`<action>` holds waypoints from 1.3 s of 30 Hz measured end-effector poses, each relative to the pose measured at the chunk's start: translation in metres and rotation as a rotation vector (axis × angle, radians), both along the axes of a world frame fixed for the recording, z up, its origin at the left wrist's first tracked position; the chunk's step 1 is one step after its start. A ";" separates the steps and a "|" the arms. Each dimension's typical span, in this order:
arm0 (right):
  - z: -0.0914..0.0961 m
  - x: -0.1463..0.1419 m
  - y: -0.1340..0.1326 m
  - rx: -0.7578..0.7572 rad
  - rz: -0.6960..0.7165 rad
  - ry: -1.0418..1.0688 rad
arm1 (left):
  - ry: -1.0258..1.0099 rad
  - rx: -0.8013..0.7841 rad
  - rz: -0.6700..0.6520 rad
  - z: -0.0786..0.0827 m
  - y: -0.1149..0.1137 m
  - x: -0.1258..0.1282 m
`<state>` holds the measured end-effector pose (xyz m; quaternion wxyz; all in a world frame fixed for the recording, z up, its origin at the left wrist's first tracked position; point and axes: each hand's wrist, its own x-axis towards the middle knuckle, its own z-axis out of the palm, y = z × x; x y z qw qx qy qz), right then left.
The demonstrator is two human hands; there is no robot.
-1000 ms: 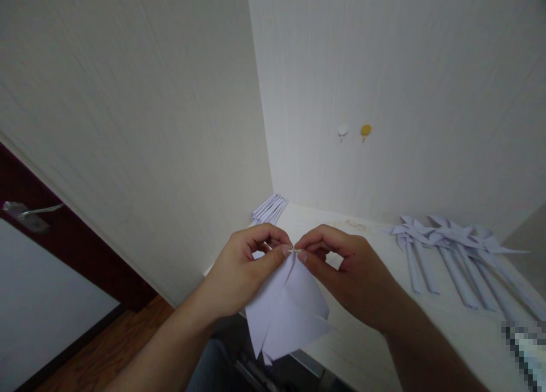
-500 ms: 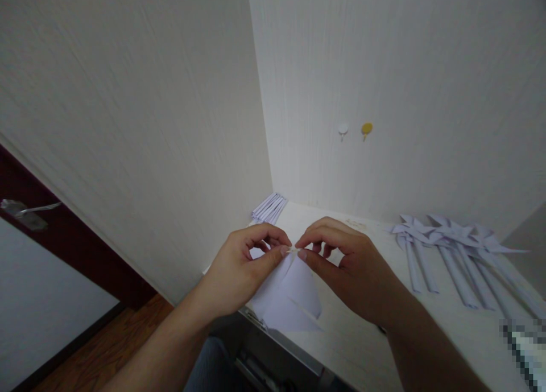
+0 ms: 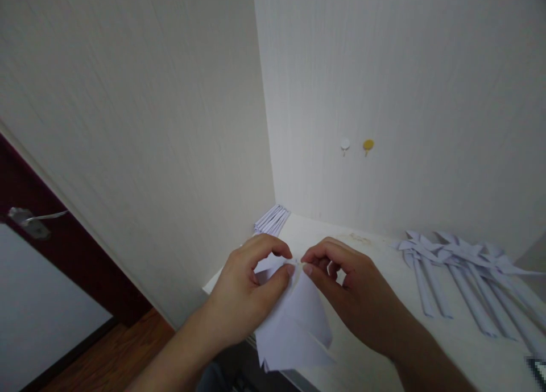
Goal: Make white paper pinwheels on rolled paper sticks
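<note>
My left hand (image 3: 251, 289) pinches a sheet of folded white paper (image 3: 294, 341) between thumb and index finger. The sheet hangs below the fingers over the front edge of the table, with cut or folded flaps and pointed corners. My right hand (image 3: 354, 289) is closed in a pinch just right of the left fingertips, at the paper's upper tip. A tiny pale bit shows between the two pinches; its kind is too small to tell. Several white paper pinwheels (image 3: 460, 252) on rolled paper sticks lie to the right of my right hand.
A bundle of rolled paper sticks (image 3: 272, 219) lies in the back corner of the white table (image 3: 315, 227). Walls rise at the left and back. A white hook (image 3: 345, 145) and a yellow hook (image 3: 368, 145) are on the back wall. A dark red door (image 3: 77, 255) stands at left.
My fingertips have moved slightly apart, and the paper has tilted and shows more of its face. The whole view has shifted, so the table sits lower in the picture.
</note>
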<state>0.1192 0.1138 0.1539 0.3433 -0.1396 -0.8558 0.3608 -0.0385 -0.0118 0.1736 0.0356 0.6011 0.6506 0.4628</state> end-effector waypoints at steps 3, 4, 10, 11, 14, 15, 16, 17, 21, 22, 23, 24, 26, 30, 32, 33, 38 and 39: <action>-0.001 0.001 -0.002 0.007 -0.002 -0.022 | 0.122 0.057 -0.032 -0.002 0.001 0.000; -0.002 0.001 -0.003 0.014 -0.005 -0.029 | 0.151 0.067 -0.038 -0.004 0.002 0.000; -0.001 0.000 -0.005 0.137 -0.072 -0.063 | 0.267 0.093 -0.019 -0.010 0.003 0.001; -0.001 -0.001 -0.005 0.157 -0.078 -0.071 | 0.279 0.091 -0.016 -0.011 0.003 0.002; 0.000 -0.002 -0.005 0.194 -0.080 -0.089 | 0.305 0.074 -0.010 -0.013 0.004 0.002; -0.001 -0.002 -0.005 0.202 -0.082 -0.087 | 0.313 0.068 -0.009 -0.013 0.005 0.002; -0.001 -0.003 -0.005 0.209 -0.084 -0.086 | 0.320 0.061 -0.007 -0.014 0.005 0.003; -0.002 -0.002 -0.005 0.215 -0.088 -0.084 | 0.327 0.055 -0.006 -0.014 0.006 0.003; -0.004 -0.001 -0.005 0.251 -0.105 -0.091 | 0.348 0.043 0.006 -0.016 0.007 0.003; -0.005 -0.001 -0.005 0.263 -0.111 -0.093 | 0.348 0.046 0.013 -0.017 0.008 0.003; -0.005 -0.001 -0.004 0.274 -0.115 -0.097 | 0.347 0.050 0.019 -0.017 0.008 0.003; -0.006 -0.001 -0.004 0.282 -0.117 -0.102 | 0.346 0.055 0.025 -0.017 0.008 0.003; -0.006 -0.001 -0.004 0.288 -0.118 -0.117 | 0.348 0.060 0.025 -0.018 0.008 0.002; -0.005 -0.002 -0.004 0.331 -0.139 -0.149 | 0.369 0.050 0.013 -0.020 0.009 0.001; -0.004 -0.003 -0.005 0.364 -0.152 -0.170 | 0.370 0.040 0.012 -0.021 0.010 0.001; -0.004 -0.003 -0.005 0.375 -0.157 -0.181 | 0.366 0.035 0.008 -0.022 0.010 0.001; -0.005 -0.004 -0.004 0.361 -0.145 -0.203 | 0.330 0.019 -0.027 -0.023 0.013 -0.001; -0.005 -0.003 -0.003 0.348 -0.140 -0.203 | 0.322 0.022 -0.033 -0.023 0.013 -0.001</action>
